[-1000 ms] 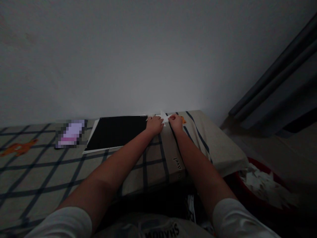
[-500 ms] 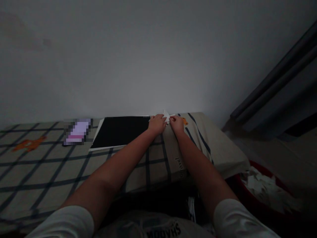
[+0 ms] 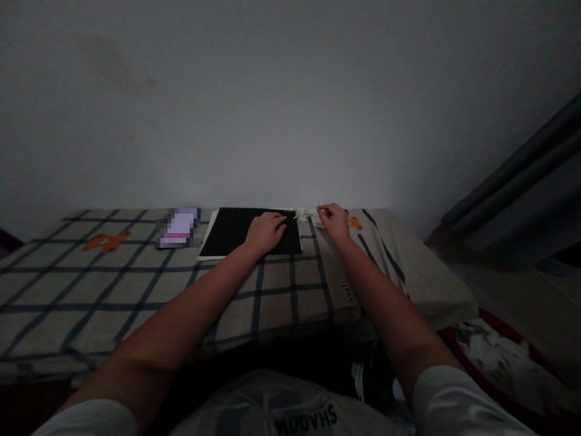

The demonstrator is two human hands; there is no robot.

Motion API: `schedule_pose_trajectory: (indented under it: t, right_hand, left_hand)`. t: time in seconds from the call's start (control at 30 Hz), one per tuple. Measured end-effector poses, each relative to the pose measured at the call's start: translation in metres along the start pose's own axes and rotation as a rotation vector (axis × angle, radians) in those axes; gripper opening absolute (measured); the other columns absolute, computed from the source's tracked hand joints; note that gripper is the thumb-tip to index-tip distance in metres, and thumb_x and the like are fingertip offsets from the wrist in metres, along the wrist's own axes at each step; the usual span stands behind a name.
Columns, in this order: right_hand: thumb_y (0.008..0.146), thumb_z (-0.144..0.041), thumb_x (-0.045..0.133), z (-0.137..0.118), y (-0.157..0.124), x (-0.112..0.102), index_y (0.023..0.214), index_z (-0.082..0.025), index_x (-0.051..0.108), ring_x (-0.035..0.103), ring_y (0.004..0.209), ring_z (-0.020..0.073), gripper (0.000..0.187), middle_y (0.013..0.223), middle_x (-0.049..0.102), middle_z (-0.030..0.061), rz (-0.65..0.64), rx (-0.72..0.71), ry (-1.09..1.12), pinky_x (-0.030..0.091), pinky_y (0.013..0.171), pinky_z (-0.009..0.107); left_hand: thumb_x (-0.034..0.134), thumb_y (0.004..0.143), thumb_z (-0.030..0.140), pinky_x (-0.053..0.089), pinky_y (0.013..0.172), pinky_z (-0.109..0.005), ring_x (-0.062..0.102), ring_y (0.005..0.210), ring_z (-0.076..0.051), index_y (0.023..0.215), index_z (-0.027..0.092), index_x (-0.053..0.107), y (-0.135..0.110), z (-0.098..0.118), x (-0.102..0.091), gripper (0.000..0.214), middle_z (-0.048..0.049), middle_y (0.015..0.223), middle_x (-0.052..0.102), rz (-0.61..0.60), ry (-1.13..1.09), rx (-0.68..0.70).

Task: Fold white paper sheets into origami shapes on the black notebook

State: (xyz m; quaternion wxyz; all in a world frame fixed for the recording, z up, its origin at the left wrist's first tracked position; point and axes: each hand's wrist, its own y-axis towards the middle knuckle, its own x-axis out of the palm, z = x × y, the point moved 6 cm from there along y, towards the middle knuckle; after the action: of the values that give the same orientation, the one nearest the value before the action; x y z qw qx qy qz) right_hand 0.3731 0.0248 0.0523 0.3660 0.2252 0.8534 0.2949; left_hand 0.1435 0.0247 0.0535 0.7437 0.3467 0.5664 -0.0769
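A small folded white paper shape [image 3: 307, 215] lies on the checked bedsheet [image 3: 136, 284] close to the wall. My right hand [image 3: 334, 220] rests beside it, fingers curled and pinching its right end. My left hand [image 3: 264, 232] lies on the right part of a flat black tablet [image 3: 236, 230], fingers loosely bent and holding nothing. The room is dim, so fine detail of the paper is hard to make out.
A blurred pink-and-white object [image 3: 178, 227] lies left of the tablet. Orange figures [image 3: 105, 242] are printed on the sheet. A red basket [image 3: 503, 369] holding white paper scraps sits on the floor at the right. A dark curtain [image 3: 521, 188] hangs further right.
My left hand has let go of the paper shape and moved left onto the tablet. My right hand stays at the paper. The view has shifted to the left.
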Motion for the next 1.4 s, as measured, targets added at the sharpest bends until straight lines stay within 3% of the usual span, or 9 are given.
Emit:
schedule_pose_trajectory:
  t: [0.2, 0.3, 0.4, 0.53, 0.67, 0.87, 1.13, 1.3, 1.4]
  right_hand:
    - [0.094, -0.021, 0.061, -0.098, -0.027, 0.067, 0.098, -0.018, 0.077, 0.062, 0.081, 0.0163, 0.017, 0.089, 0.07, 0.0049, -0.391, -0.262, 0.047, 0.048, 0.078, 0.029]
    - [0.094, -0.023, 0.065, -0.141, -0.048, 0.1, 0.099, -0.017, 0.078, 0.065, 0.092, 0.0184, 0.015, 0.098, 0.073, 0.0077, -0.633, -0.423, -0.003, 0.049, 0.085, 0.03]
    - [0.096, -0.027, 0.064, -0.164, -0.062, 0.118, 0.112, -0.015, 0.076, 0.064, 0.108, 0.0239, 0.023, 0.112, 0.073, 0.0116, -0.71, -0.554, -0.058, 0.049, 0.096, 0.036]
    - [0.097, -0.037, 0.064, -0.161, -0.071, 0.129, 0.129, -0.013, 0.069, 0.06, 0.123, 0.0283, 0.04, 0.129, 0.069, 0.016, -0.715, -0.559, -0.075, 0.047, 0.106, 0.043]
    - [0.094, -0.042, 0.069, -0.14, -0.075, 0.134, 0.136, -0.018, 0.066, 0.053, 0.138, 0.0306, 0.048, 0.145, 0.06, 0.0168, -0.716, -0.485, -0.068, 0.043, 0.113, 0.049]
    - [0.092, -0.035, 0.071, -0.125, -0.075, 0.136, 0.129, -0.02, 0.072, 0.058, 0.135, 0.0293, 0.04, 0.142, 0.064, 0.0151, -0.785, -0.43, -0.025, 0.044, 0.115, 0.049]
    - [0.087, -0.032, 0.077, -0.125, -0.073, 0.134, 0.119, -0.024, 0.078, 0.063, 0.131, 0.0296, 0.034, 0.138, 0.068, 0.0107, -0.805, -0.44, 0.001, 0.046, 0.114, 0.051]
    - [0.093, -0.03, 0.068, -0.132, -0.074, 0.128, 0.119, -0.022, 0.078, 0.064, 0.129, 0.028, 0.03, 0.133, 0.072, 0.0089, -0.797, -0.465, 0.035, 0.047, 0.114, 0.046]
    - [0.098, -0.029, 0.058, -0.137, -0.072, 0.124, 0.127, -0.022, 0.074, 0.065, 0.128, 0.0262, 0.034, 0.132, 0.073, 0.0063, -0.76, -0.449, 0.059, 0.048, 0.112, 0.044]
  left_hand:
    - [0.049, 0.099, 0.033, 0.051, 0.103, -0.043, 0.063, 0.123, -0.027, 0.126, 0.019, 0.073, -0.05, -0.052, -0.016, 0.038, -0.0097, 0.129, 0.072, -0.054, -0.021, -0.011]
    - [0.048, 0.099, 0.035, 0.049, 0.107, -0.044, 0.061, 0.124, -0.027, 0.122, 0.018, 0.075, -0.072, -0.077, -0.023, 0.04, -0.0108, 0.131, 0.07, -0.114, -0.033, 0.09]
    - [0.048, 0.099, 0.041, 0.049, 0.108, -0.042, 0.062, 0.123, -0.026, 0.121, 0.017, 0.075, -0.093, -0.104, -0.03, 0.042, -0.0117, 0.131, 0.069, -0.159, -0.062, 0.142]
    - [0.059, 0.093, 0.052, 0.046, 0.113, -0.044, 0.06, 0.129, -0.028, 0.126, 0.017, 0.073, -0.113, -0.13, -0.033, 0.05, -0.0138, 0.14, 0.065, -0.125, -0.101, 0.063]
    - [0.065, 0.09, 0.052, 0.045, 0.115, -0.043, 0.059, 0.132, -0.028, 0.129, 0.016, 0.071, -0.123, -0.132, -0.026, 0.054, -0.0147, 0.142, 0.063, -0.133, -0.133, 0.063]
    - [0.063, 0.091, 0.051, 0.046, 0.113, -0.044, 0.06, 0.13, -0.028, 0.134, 0.017, 0.068, -0.124, -0.135, -0.025, 0.054, -0.0127, 0.141, 0.064, -0.138, -0.132, 0.05]
    - [0.065, 0.09, 0.053, 0.049, 0.107, -0.044, 0.064, 0.122, -0.027, 0.121, 0.019, 0.075, -0.123, -0.136, -0.028, 0.047, -0.0108, 0.131, 0.07, -0.087, -0.157, 0.063]
    - [0.07, 0.088, 0.054, 0.051, 0.102, -0.042, 0.065, 0.114, -0.025, 0.115, 0.02, 0.076, -0.123, -0.125, -0.052, 0.044, -0.0098, 0.123, 0.071, 0.11, -0.142, 0.104]
    - [0.061, 0.095, 0.049, 0.052, 0.096, -0.042, 0.066, 0.105, -0.024, 0.101, 0.023, 0.077, -0.128, -0.121, -0.071, 0.032, -0.0077, 0.107, 0.074, 0.251, -0.109, 0.073]
